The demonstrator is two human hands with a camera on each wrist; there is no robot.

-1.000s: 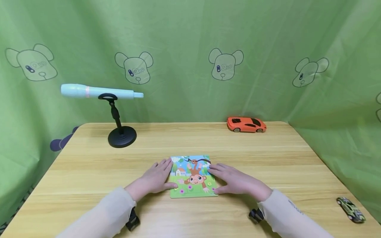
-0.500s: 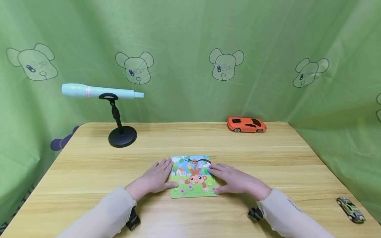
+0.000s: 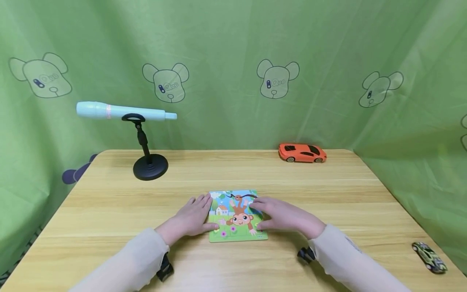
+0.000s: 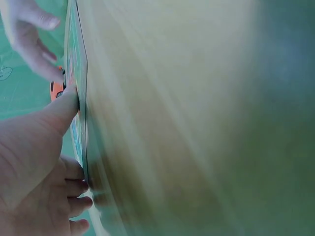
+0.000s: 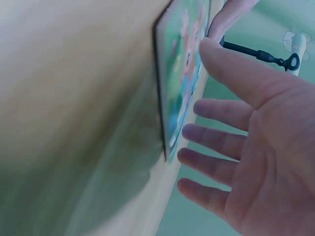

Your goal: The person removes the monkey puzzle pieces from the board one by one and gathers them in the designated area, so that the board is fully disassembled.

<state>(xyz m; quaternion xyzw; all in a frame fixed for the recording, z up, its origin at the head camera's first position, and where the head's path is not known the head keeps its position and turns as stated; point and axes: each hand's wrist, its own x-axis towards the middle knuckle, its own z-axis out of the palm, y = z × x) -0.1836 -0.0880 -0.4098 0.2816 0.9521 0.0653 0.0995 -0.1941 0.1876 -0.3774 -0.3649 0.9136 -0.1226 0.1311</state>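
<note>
A square jigsaw puzzle board (image 3: pixel 233 233) with a monkey picture lies flat on the wooden table. At its left edge rests my left hand (image 3: pixel 191 217), thumb over the face and the other fingers along the side. My right hand (image 3: pixel 286 215) hovers over the board's right edge, fingers spread and holding nothing. In the right wrist view its fingers stand apart from the board (image 5: pixel 184 73). The left wrist view shows the left thumb touching the board's edge (image 4: pixel 81 73), with the fingertips at the corner below.
A light blue toy microphone (image 3: pixel 124 112) sits on a black stand (image 3: pixel 149 166) at the back left. An orange toy car (image 3: pixel 302 153) stands at the back edge, and a small camouflage-patterned car (image 3: pixel 429 257) lies at the right. Green curtains (image 3: pixel 226 121) surround the table (image 3: pixel 109 211).
My right hand has lifted off the board's right edge and shifted slightly left over the picture. The left hand and the board have stayed nearly still.
</note>
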